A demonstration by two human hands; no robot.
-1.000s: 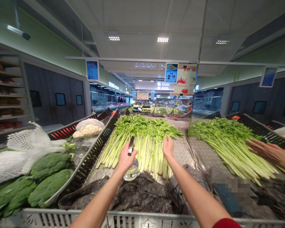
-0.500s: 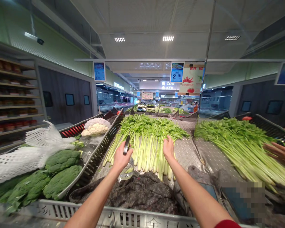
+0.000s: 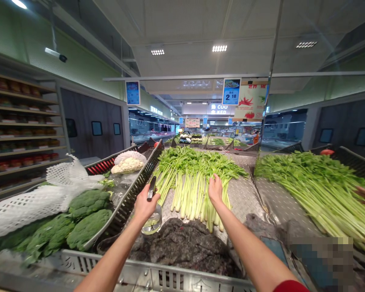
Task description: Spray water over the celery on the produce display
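My left hand (image 3: 145,206) is wrapped round a clear spray bottle (image 3: 153,222) with a black spray head (image 3: 151,189). It holds the bottle low at the left edge of the celery, close to the black crate wall. My right hand (image 3: 215,190) is closed on celery stalks toward the right of the pile, its fingertips partly hidden. The celery (image 3: 190,194) lies in a broad layer on a metal tread plate, leaves to the back and pale stalk ends toward me. A dark, crumpled cloth (image 3: 188,247) lies in front of it.
Broccoli (image 3: 89,221) and white foam netting (image 3: 27,209) fill the left side, with cauliflower (image 3: 127,164) behind. A black slatted crate wall (image 3: 132,194) divides them from the celery. A mirror at right reflects celery (image 3: 316,190). A grey plastic rail (image 3: 134,271) edges the front.
My left hand has moved left with the spray bottle, away from the middle of the celery. My right hand stays at the same stalks. The view has turned slightly left.
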